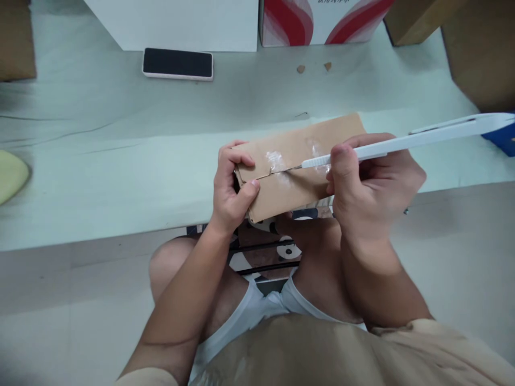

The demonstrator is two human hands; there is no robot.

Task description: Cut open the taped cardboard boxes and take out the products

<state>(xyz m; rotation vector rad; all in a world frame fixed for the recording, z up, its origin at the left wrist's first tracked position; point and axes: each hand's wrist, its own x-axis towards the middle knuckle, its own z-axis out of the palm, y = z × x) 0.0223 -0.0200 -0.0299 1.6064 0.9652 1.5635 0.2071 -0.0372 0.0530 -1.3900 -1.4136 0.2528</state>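
A small brown cardboard box [298, 136] is held tilted over the table's front edge. My left hand [233, 185] grips its left end, with the thumb on the near flap and the fingers over the far one. A seam runs along the top between the flaps, and shiny patches of clear tape [276, 160] lie across it. My right hand [370, 182] is closed around a slim white utility knife [426, 139]. The knife's front end meets the seam near the middle of the box, and its long handle sticks out to the right.
A pale green cloth covers the table [120, 182]. At the back stand a white box [189, 24], a red and white box [322, 24] and brown cartons [418, 21]. A black-faced device [177, 63], two cardboard scraps [301, 69], a yellow object [12, 176] and a blue item [502, 139] also lie there.
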